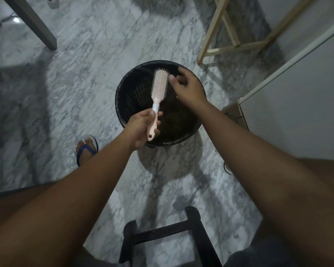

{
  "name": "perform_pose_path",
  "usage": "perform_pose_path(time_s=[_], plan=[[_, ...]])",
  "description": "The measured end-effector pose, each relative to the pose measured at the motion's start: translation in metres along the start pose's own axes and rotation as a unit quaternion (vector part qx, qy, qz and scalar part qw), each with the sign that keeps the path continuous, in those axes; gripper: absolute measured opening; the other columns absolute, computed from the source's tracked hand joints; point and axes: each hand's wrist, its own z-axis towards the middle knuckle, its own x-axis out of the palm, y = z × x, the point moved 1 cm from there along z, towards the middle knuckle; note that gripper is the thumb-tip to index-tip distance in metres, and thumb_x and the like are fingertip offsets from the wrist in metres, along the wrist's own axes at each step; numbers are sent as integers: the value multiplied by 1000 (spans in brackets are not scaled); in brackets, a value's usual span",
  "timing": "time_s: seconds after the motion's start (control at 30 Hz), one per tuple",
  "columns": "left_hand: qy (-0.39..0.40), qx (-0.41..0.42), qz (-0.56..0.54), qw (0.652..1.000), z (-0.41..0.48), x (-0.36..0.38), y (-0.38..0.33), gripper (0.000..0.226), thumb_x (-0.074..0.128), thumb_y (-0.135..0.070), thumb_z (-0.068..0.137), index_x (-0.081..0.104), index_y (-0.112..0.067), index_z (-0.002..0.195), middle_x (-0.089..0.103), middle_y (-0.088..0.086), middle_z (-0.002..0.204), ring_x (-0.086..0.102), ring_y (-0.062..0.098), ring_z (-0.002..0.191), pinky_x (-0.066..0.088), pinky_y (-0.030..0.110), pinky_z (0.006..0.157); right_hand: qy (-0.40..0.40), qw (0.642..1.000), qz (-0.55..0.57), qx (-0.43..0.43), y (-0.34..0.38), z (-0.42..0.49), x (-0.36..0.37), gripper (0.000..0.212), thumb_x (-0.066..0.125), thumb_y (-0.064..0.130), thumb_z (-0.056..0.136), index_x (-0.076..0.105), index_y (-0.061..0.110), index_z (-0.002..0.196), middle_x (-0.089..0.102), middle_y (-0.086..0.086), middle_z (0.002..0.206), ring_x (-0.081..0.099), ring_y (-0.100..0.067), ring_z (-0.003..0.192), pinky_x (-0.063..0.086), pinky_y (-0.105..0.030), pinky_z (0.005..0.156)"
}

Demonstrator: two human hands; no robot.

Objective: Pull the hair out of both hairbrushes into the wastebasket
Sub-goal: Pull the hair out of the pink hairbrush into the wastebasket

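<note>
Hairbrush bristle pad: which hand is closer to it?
Right. The right hand is just beside the bristle pad, above the wastebasket; the left hand grips the hairbrush handle further down, away from the bristles.

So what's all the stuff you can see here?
hairbrush: one, pink and white, over the wastebasket
wastebasket: one, black, on the floor in the middle
floor: one, grey-white marble, all around
wooden frame: one, pale, top right
table leg: one, grey, top left
cabinet: one, white, right side
stool: one, dark, bottom
flip-flop: one, blue, on the foot at left
left hand: one, grips the hairbrush handle
right hand: one, fingers curled beside the bristles
</note>
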Motion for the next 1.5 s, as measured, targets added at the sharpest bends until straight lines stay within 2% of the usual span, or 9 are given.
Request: perform_pose_path(time_s=[0.17, 0.33, 0.7, 0.8, 0.9, 1.03, 1.17, 1.3, 1.5], plan=[[7, 10, 45, 999, 2, 1, 5, 32, 48, -9, 103, 56, -2, 134, 68, 5, 108, 59, 12, 72, 47, 26, 50, -25, 989, -124, -70, 15, 9, 0, 28, 71, 29, 89, 74, 15, 113, 75, -2, 103, 68, -9, 93, 53, -23, 88], [3, 19, 75, 997, 1, 3, 8, 27, 48, -9, 104, 59, -3, 127, 69, 6, 111, 58, 13, 76, 48, 27, 52, -43, 973, -214, -68, 17, 12, 3, 17, 65, 23, 93, 75, 10, 95, 74, -5, 94, 66, -14, 84, 46, -23, 74], [-3, 0, 33, 999, 0, 0, 6, 27, 49, -11, 103, 60, 2, 125, 65, 7, 105, 57, 13, 75, 48, 25, 51, -177, 976, -6, -127, 30, 13, -18, 18, 59, 21, 96, 70, 8, 90, 64, 7, 76, 59, -4, 71, 42, -6, 64], [-1, 1, 27, 1000, -1, 0, 6, 26, 48, -11, 104, 60, 2, 123, 65, 8, 105, 57, 13, 75, 48, 25, 51, -131, 989, -56, -47, 12, 22, -15, 20, 54, 16, 97, 72, 8, 95, 71, -2, 91, 65, -11, 84, 45, -12, 73], [8, 1, 40, 999, -2, -1, 7, 27, 48, -11, 103, 60, -1, 125, 67, 6, 109, 58, 13, 76, 48, 26, 52, -42, 998, -42, 32, -4, 22, -4, 25, 51, 22, 98, 71, 16, 112, 70, -5, 114, 65, -20, 105, 55, -36, 92], [28, 11, 106, 994, -2, -7, 9, 24, 50, -9, 102, 64, -12, 121, 70, 5, 113, 59, 14, 77, 49, 29, 55, 35, 999, -16, -9, 0, 17, 6, 54, 67, 49, 86, 60, 20, 132, 63, -1, 130, 61, -13, 114, 53, -35, 95], [22, 10, 126, 992, -3, -17, 11, 22, 50, -9, 102, 66, -15, 117, 70, 6, 115, 58, 15, 78, 49, 30, 54, 50, 994, -86, -39, 3, 22, 6, 33, 63, 42, 92, 77, 15, 107, 76, 0, 103, 71, -12, 89, 59, -33, 83], [32, 5, 104, 994, -5, -17, 11, 27, 49, -8, 103, 61, -6, 127, 70, 6, 109, 58, 13, 74, 49, 28, 52, 48, 977, -190, -90, 14, 23, -1, 51, 50, 42, 100, 71, 2, 75, 70, -12, 64, 60, -8, 46, 49, -26, 58], [41, -2, 78, 996, -7, -15, 6, 27, 48, -9, 103, 60, -5, 127, 69, 6, 108, 59, 12, 72, 49, 27, 51, -21, 953, -289, -84, 15, 30, -16, 63, 34, 49, 102, 56, 8, 59, 51, -5, 54, 52, -24, 55, 36, -30, 59]])
